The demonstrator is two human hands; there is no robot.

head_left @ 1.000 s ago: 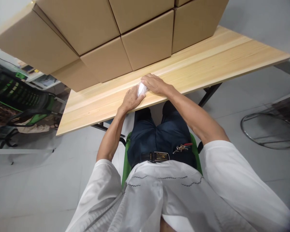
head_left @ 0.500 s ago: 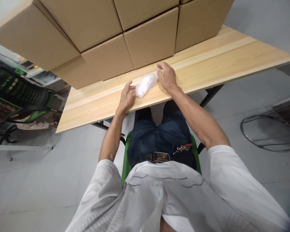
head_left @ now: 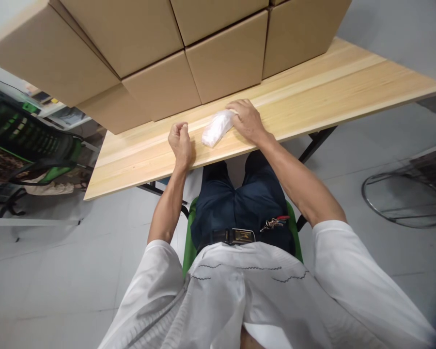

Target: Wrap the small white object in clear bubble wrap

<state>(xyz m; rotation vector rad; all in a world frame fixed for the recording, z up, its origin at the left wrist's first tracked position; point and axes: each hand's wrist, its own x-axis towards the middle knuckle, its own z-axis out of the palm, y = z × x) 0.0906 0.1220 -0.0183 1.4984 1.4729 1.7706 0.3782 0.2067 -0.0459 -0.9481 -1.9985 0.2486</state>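
A small, crumpled bag of thin whitish plastic (head_left: 216, 129) lies on the wooden table between my hands; what it contains cannot be made out. My right hand (head_left: 247, 120) is closed at the bag's upper right end, thumb and fingers pinching the plastic there. To the left of the bag and apart from it, my left hand (head_left: 180, 141) is raised by the table's front edge, its fingers curled in and thumb against them. A pale spot shows at those fingertips, but whether anything is held is too small to tell.
Brown cardboard boxes (head_left: 227, 55) stand stacked along the back of the wooden table (head_left: 349, 92), close behind my hands. A black and green chair (head_left: 32, 135) is at the left. On the floor to the right is the metal ring base (head_left: 405, 224) of a stool.
My left hand has moved left, off the bag, and its fingers have curled in. My right hand has shifted slightly left and closed on the bag's right end.
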